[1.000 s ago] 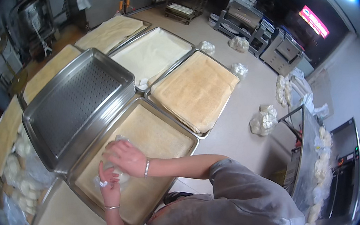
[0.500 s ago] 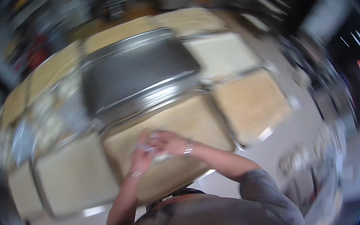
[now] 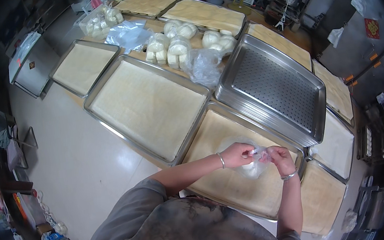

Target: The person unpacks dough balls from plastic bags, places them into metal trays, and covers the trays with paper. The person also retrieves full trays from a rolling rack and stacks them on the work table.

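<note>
Two trays: pale-lined left tray [image 3: 146,106] sat just beside the tan-lined work tray [image 3: 260,196].
Pan stack: perforated metal pans [image 3: 275,89], just beyond the work tray, toward the right.
Bagged buns: several white bundles [image 3: 177,49] on the far side, near crumpled clear plastic [image 3: 205,67].
Clear bag: knobby white contents, likely buns [image 3: 252,170]; over the work tray, beneath the hands; contact with liner, could not tell.
Left hand [image 3: 235,154]: fingers curled nearly together, pinching plastic.
Right hand [image 3: 282,157]: fingers bunched inward, gripping plastic opposite the left.
Bag neck [image 3: 260,153]: gathered tight between both hands.
Neck risk: thin film could have torn if pulled hard sideways; a loosened pinch could have let it untwist.
Bun risk: squeezing low on the bag could have dented soft buns.
</note>
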